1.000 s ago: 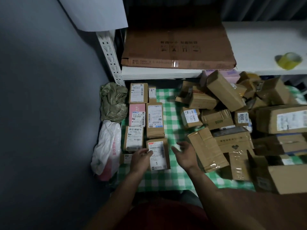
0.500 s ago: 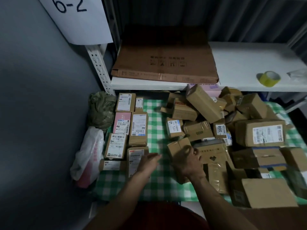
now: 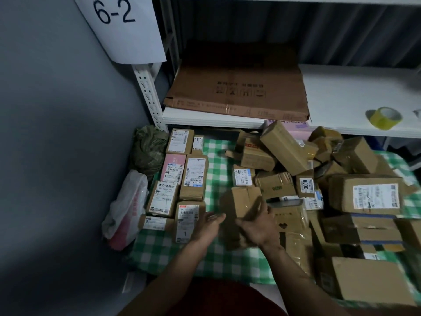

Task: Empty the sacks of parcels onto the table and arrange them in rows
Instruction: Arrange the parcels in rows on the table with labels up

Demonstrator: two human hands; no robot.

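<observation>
Since half a second ago, your right hand (image 3: 259, 226) has raised the long brown parcel (image 3: 245, 201) off the checked cloth (image 3: 218, 169) and tipped it near upright; your left hand (image 3: 210, 222) has left the cloth and turned palm-up.

Right hand: grips the parcel, fingers (image 3: 262, 207) curled round its 3 o'clock edge. Left hand: fingers relaxed, holding nothing, just beside the parcel at its 9 o'clock.

The parcel hangs over the bare strip of cloth; the sorted columns (image 3: 180, 179) lie at 9 o'clock; the loose heap (image 3: 341, 179) lies at 3 o'clock.

Step in hand, as judged: start a third column.

1. Bring the left hand under the lower end; the parcel is long and one hand may let it swing.
2. Rotate it until the label faces up; no label shows on the visible faces.
3. Lay it flat at 3 o'clock of the parcel marked "1" (image 3: 188, 221); match its near edge; leave a narrow gap.
4. Keep the raised end away from the heap; a knock may topple stacked boxes.
</observation>
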